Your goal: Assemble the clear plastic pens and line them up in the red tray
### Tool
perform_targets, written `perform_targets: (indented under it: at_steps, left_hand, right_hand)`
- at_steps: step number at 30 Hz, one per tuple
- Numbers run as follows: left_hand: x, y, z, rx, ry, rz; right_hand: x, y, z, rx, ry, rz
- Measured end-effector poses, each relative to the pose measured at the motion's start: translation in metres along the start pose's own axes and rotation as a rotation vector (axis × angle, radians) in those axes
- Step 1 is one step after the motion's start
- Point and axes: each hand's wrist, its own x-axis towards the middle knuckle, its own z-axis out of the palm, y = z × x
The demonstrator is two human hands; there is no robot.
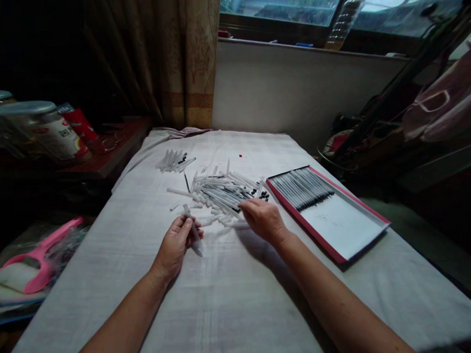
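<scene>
My left hand (180,235) is closed around a translucent pen barrel (195,235), which slants across the fingers. Over the near right edge of a loose pile of pen parts (220,190), my right hand (263,217) is pinched. Whatever its fingertips hold is too small and hidden to name. Clear barrels, whitish caps, dark refills and small black plugs (264,195) make up the pile. To the right, a red-edged shallow box (362,215) contains a row of pens (302,186) with dark tips at its far end.
A smaller group of barrels (172,161) lies at the far left of the white tablecloth (225,302), and a tiny red piece (240,155) near the back. Jars (42,127) stand on a side table at left. A pink tape dispenser (47,255) sits below them.
</scene>
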Motion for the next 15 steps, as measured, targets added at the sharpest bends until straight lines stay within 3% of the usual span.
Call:
perform_targets:
  at_steps: [3,5,8,15]
  left_hand:
    - [0.0,-0.001,-0.001,0.056,-0.023,0.027]
    - [0.0,-0.003,-0.001,0.103,-0.036,0.054]
    - [-0.002,-0.004,0.0,0.177,-0.058,0.063]
    - [-0.007,-0.003,0.002,0.281,-0.088,0.063]
  right_hand:
    - [-0.014,0.03,-0.022,-0.112,-0.206,0.459]
    - [-0.022,0.041,-0.032,-0.136,-0.371,0.594]
    - [-0.025,0.044,-0.036,-0.14,-0.486,0.632]
    - [-0.014,0.035,-0.025,-0.154,-0.451,0.622]
